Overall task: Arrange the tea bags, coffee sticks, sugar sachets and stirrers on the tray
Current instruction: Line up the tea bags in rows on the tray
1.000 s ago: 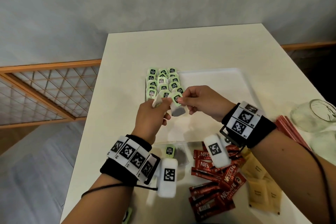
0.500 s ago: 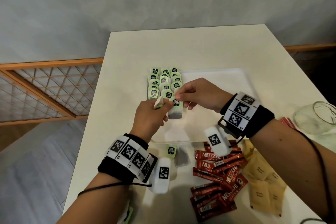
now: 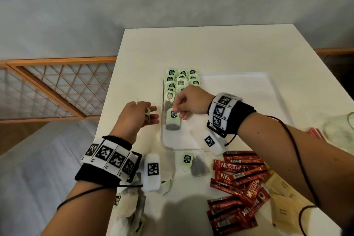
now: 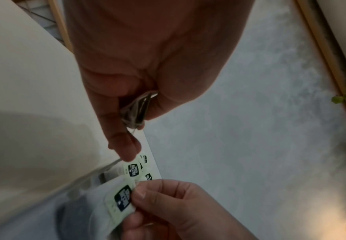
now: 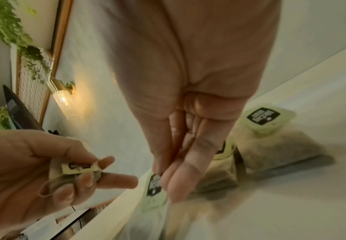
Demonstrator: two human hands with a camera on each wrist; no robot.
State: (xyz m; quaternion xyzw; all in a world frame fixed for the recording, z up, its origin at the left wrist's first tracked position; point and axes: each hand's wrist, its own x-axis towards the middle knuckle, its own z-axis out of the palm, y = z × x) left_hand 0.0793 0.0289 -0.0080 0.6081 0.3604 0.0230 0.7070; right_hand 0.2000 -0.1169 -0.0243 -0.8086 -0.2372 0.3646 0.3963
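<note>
The white tray lies mid-table, with rows of green-tagged tea bags along its left side. My right hand pinches the green tag of one tea bag that lies on the tray just below those rows. To the left of the tray, above the table, my left hand grips a folded tea bag, and its tag shows between the fingers. Red coffee sticks, tan sugar sachets and red stirrers lie off the tray.
A loose tea bag lies on the table in front of the tray. More tea bags are heaped under my left wrist at the near left edge. A glass jar lies at the right edge. A wooden lattice rail stands left of the table.
The hands have parted. The right hand has lowered its tea bag onto the tray below the rows. The left hand has drawn back to the left with its own bag.
</note>
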